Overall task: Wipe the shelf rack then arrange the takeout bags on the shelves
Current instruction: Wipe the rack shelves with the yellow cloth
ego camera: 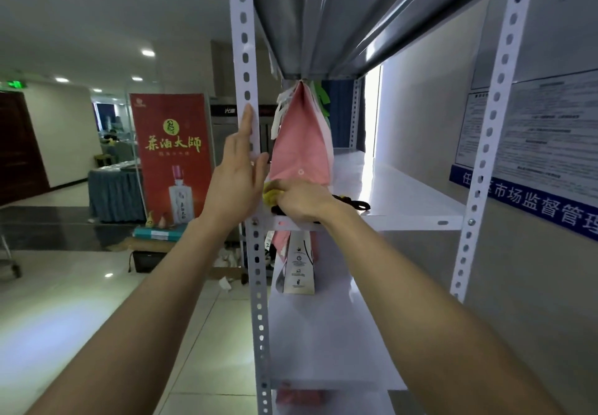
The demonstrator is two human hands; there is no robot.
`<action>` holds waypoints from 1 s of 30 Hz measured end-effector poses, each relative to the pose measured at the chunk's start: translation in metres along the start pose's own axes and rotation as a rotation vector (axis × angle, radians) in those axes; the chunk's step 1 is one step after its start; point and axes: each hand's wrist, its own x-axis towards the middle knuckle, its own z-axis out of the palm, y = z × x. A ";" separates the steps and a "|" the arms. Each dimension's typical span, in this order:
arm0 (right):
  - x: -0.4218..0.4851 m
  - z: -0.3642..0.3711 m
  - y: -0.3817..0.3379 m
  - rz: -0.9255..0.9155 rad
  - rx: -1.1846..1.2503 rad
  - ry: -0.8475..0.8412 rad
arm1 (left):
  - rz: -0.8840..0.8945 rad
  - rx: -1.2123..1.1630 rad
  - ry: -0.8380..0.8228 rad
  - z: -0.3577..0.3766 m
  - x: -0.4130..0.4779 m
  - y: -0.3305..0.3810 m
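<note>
A white metal shelf rack with perforated posts fills the right of the head view. My left hand lies flat and open against the front left post, fingers pointing up. My right hand grips a yellow cloth at the left front corner of the middle shelf, beside a tall pink takeout bag standing there. A black cord lies on that shelf behind my hand. A white paper bag stands on the shelf below, and a pink bag shows on the lowest one.
A red banner stand rises to the left of the rack, with boxes at its foot. Behind it sits a cloth-covered table. A wall with a blue notice board backs the rack on the right. Glossy floor tiles spread to the left.
</note>
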 end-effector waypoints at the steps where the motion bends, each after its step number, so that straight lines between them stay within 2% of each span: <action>1: -0.002 0.001 0.001 -0.019 0.007 0.016 | -0.002 -0.005 -0.002 0.000 0.000 0.001; 6: -0.022 -0.008 0.024 -0.034 0.094 0.046 | -0.002 0.003 0.049 0.003 -0.002 0.002; 10: -0.046 -0.030 0.063 0.074 0.155 0.090 | -0.004 0.031 0.121 0.011 -0.003 0.001; 12: -0.059 -0.044 0.086 0.129 0.155 0.126 | -0.009 0.141 0.220 0.018 -0.004 0.003; 14: -0.071 -0.058 0.108 0.194 0.158 0.163 | 0.043 0.278 0.359 0.024 -0.005 0.010; 16: -0.077 -0.070 0.128 0.240 0.133 0.177 | 0.186 0.327 0.384 0.034 -0.002 0.023; 17: -0.077 -0.074 0.136 0.259 0.126 0.179 | 0.256 0.337 0.318 0.041 -0.001 0.030; 19: -0.073 -0.078 0.147 0.285 0.123 0.173 | 0.293 0.307 0.040 0.059 0.001 0.044; 21: -0.065 -0.080 0.152 0.306 0.067 0.154 | 0.180 0.239 -0.256 0.076 0.007 0.052; 23: -0.053 -0.082 0.155 0.333 0.003 0.118 | 0.038 0.224 -0.436 0.087 0.015 0.053; 30: 0.016 -0.086 0.179 0.405 0.006 0.005 | -0.090 0.260 -0.636 0.101 0.019 0.035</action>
